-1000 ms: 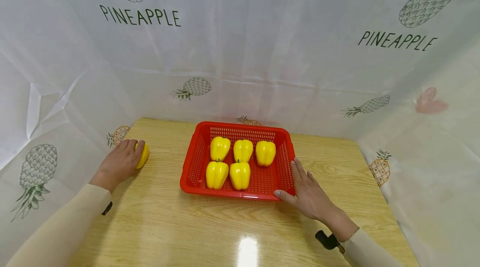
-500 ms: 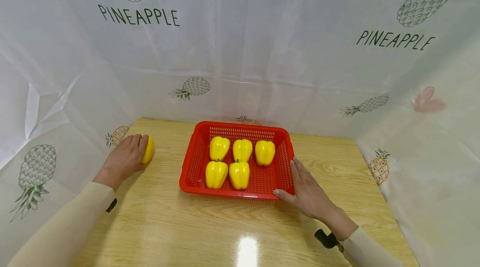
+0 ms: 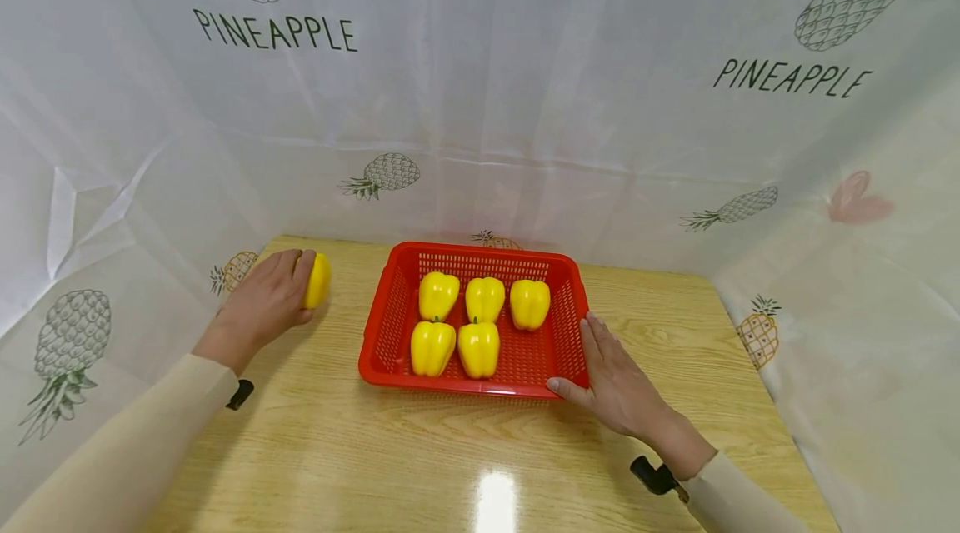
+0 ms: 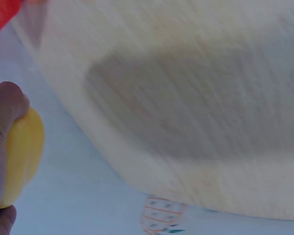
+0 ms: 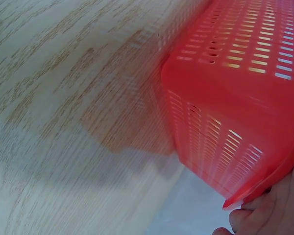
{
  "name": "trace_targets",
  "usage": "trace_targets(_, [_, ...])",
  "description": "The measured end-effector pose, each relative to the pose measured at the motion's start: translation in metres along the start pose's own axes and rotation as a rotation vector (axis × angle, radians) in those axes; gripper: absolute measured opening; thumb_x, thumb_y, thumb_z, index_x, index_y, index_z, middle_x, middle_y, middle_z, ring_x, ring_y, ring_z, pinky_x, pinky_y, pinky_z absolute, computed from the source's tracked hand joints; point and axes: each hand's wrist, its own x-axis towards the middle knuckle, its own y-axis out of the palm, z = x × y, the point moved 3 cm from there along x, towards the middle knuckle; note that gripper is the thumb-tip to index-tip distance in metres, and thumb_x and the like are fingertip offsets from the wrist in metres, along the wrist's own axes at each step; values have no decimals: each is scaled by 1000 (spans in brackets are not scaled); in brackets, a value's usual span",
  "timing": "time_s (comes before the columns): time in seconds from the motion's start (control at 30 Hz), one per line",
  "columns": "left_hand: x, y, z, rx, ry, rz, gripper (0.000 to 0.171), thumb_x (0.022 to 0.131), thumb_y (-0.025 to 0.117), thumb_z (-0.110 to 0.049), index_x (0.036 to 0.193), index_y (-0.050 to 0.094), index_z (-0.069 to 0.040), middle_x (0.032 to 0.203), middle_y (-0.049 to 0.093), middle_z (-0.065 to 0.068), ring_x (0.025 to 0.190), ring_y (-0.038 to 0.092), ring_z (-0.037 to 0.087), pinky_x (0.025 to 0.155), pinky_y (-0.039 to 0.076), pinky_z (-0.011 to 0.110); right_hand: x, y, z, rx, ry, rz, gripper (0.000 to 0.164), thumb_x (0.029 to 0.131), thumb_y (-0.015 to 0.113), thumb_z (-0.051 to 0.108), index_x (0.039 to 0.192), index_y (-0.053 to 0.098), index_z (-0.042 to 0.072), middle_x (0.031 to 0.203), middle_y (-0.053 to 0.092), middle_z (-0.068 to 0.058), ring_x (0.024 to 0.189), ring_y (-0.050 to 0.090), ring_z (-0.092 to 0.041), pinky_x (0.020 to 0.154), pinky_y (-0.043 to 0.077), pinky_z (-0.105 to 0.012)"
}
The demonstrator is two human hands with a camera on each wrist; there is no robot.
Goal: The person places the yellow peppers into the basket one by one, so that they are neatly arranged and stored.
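In the head view, my left hand [image 3: 268, 300] holds a yellow bell pepper [image 3: 318, 281] over the left part of the table. The left wrist view has the same pepper [image 4: 23, 154] between thumb and fingers. A red plastic basket [image 3: 480, 389] stands mid-table with several yellow bell peppers inside, among them one at the back right [image 3: 530, 305] and one at the front left [image 3: 432, 348]. My right hand [image 3: 626, 387] rests against the basket's right front corner, thumb on the rim and fingers along the right side. From the right wrist, its fingers touch the basket's edge [image 5: 264, 188].
The wooden table [image 3: 450, 462] runs up to a white sheet [image 3: 480, 100] printed with pineapples, which hangs behind and on both sides. Bare wood lies between the left hand and the basket. A dark strap [image 3: 652, 476] sits at the right wrist.
My left hand has moved right and a little toward the back with the yellow bell pepper, showing more of it. The right hand and the basket have stayed in place.
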Motion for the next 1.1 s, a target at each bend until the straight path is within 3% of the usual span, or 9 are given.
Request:
trace_targets(0.13, [11, -11, -9, -6, 11, -7, 101, 73, 97, -35, 138, 38, 14, 118, 55, 34, 111, 58, 49, 105, 51, 54, 0, 0, 0, -9, 0, 0, 112, 99, 57, 70, 165, 13, -9, 175, 9, -27, 162, 13, -47, 128, 21, -65])
trace_targets(0.43, [35, -27, -30, -141, -19, 6, 95, 78, 94, -29, 143, 36, 11, 123, 53, 33, 116, 55, 49, 108, 50, 57, 0, 0, 0, -5, 0, 4, 112, 99, 57, 70, 165, 13, -9, 175, 9, -27, 162, 13, -46, 128, 20, -65])
trace_targets(0.57, [44, -32, -40, -147, -11, 18, 95, 80, 92, -30, 144, 36, 11, 125, 54, 33, 117, 56, 48, 108, 50, 56, 0, 0, 0, -4, 1, 2, 112, 99, 57, 70, 165, 14, -9, 175, 9, -27, 162, 13, -46, 128, 20, -65])
trace_targets(0.87, [61, -42, -59, -151, 13, -32, 98, 80, 94, -39, 145, 38, 9, 126, 56, 32, 117, 58, 47, 109, 52, 55, -1, -2, 1, -11, -9, -15, 111, 99, 57, 70, 164, 16, -10, 174, 11, -29, 161, 15, -48, 127, 21, -66])
trace_targets(1.1, [74, -53, -78, -158, 36, -5, 102, 80, 93, -45, 147, 36, 9, 128, 56, 31, 119, 58, 46, 111, 51, 53, -1, -2, 1, -7, 0, -9, 112, 98, 57, 71, 164, 15, -10, 174, 11, -28, 161, 16, -48, 128, 21, -66])
